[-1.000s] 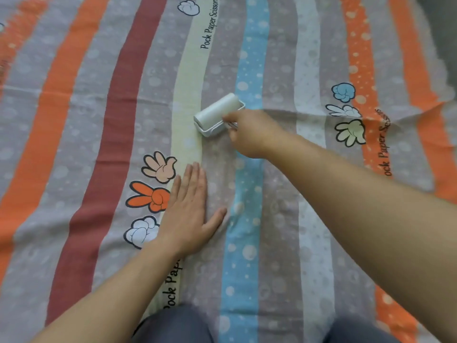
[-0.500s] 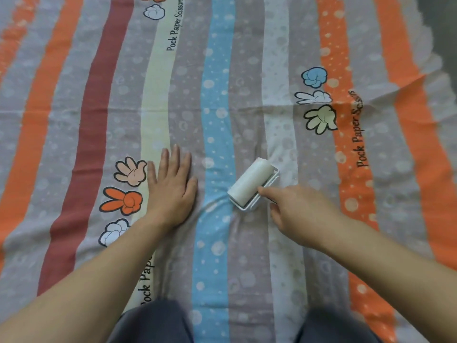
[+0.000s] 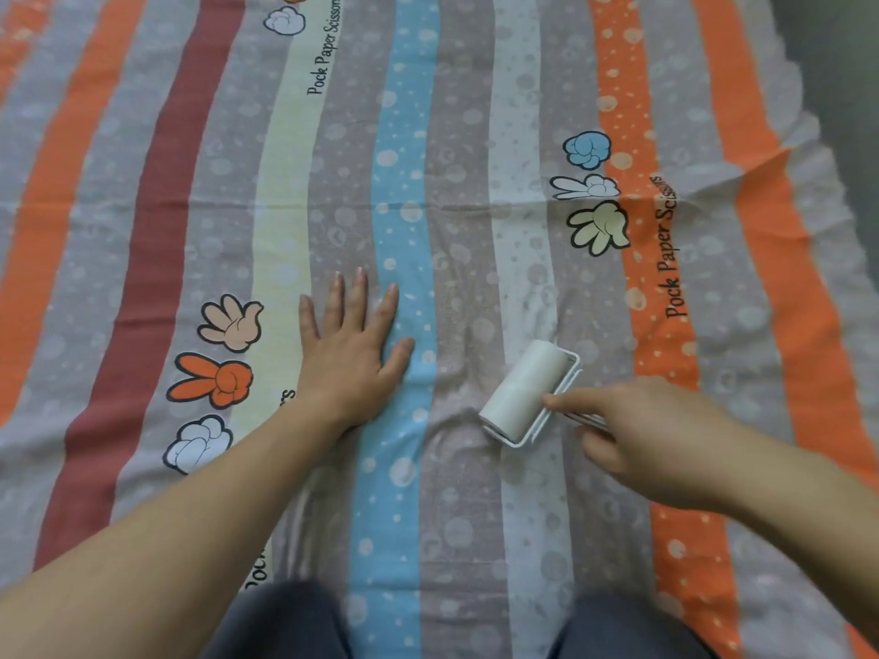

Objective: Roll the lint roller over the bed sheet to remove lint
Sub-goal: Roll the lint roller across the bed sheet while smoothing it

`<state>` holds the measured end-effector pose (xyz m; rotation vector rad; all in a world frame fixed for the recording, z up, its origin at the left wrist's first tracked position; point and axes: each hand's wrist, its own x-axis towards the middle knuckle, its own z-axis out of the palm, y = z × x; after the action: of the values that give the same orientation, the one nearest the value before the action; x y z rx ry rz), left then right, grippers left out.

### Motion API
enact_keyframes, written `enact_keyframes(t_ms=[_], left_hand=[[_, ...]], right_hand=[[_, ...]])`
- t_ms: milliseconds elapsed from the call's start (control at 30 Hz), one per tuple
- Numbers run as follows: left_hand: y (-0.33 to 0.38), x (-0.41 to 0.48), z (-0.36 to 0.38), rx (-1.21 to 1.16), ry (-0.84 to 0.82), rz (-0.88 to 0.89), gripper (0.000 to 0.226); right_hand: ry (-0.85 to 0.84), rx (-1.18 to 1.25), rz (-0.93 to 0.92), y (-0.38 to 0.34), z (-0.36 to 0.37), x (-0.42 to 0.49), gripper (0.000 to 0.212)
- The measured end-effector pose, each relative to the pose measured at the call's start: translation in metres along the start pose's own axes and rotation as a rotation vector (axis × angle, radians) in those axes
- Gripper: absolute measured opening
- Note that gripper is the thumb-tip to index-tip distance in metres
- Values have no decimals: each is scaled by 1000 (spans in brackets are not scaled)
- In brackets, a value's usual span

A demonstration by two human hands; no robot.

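A white lint roller [image 3: 523, 390] lies with its drum on the striped bed sheet [image 3: 456, 192], on a pale grey stripe right of the blue one. My right hand [image 3: 637, 435] grips its handle from the lower right, index finger stretched along the frame. My left hand [image 3: 349, 349] lies flat, fingers spread, pressing the sheet down across the cream and blue stripes. The sheet is slightly puckered between the two hands.
The sheet carries cartoon hand prints at left [image 3: 214, 378] and at right [image 3: 592, 192], with "Pock Paper Scissors" lettering. My knees in dark trousers [image 3: 285, 625] show at the bottom edge. The sheet's wrinkled right border [image 3: 818, 149] meets a dark floor.
My right hand has drawn the roller toward me and to the right, from the cream stripe across the blue one. My left hand has shifted right on the sheet.
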<state>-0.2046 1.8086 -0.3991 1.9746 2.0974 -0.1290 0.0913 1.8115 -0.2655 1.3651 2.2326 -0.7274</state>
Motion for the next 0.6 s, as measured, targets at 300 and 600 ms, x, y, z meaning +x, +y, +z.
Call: enact_keyframes(t_ms=[300, 600], left_hand=[[28, -8, 5, 3, 2, 141, 85], [24, -6, 6, -141, -1, 76, 126]], right_hand=[[231, 554, -59, -3, -65, 56, 35], [295, 159, 36, -42, -45, 158, 45]])
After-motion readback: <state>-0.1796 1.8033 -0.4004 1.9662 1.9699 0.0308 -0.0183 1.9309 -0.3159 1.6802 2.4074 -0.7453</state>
